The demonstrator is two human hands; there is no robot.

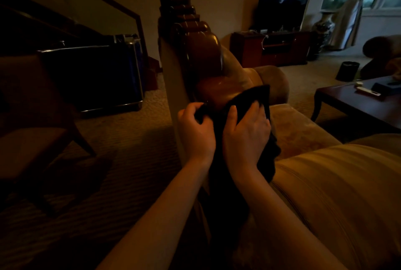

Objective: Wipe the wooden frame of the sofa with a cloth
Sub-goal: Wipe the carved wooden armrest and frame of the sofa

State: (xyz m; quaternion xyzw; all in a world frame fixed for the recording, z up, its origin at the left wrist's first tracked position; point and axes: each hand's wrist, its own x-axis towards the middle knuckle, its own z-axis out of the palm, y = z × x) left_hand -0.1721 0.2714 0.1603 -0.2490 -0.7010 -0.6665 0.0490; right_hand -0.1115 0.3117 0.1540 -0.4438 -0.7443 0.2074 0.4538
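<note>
Head view: dim room, seen along the top of a sofa back from centre bottom towards upper centre.
Wooden frame (201, 52): carved glossy crest rail, running from picture centre up to upper centre; the nearest stretch is covered by the cloth.
Cloth (258, 96): dark, draped over the rail at centre, one corner sticking up just right of centre, the rest hanging down towards the bottom.
Left hand (195, 131): centre, fingers curled round a bunched edge of the cloth, against the rail's left side.
Right hand (247, 131): just right of centre, fingers spread fairly flat, pressing the cloth onto the wood.
Cushion (338, 193): tan upholstery, lower right.
Coffee table (351, 104): right edge, small items on it.
Progress: probably partway; wiping is at the near section, and the scrolled sections farther up appear unreached, though the gloom hides any dust.
</note>
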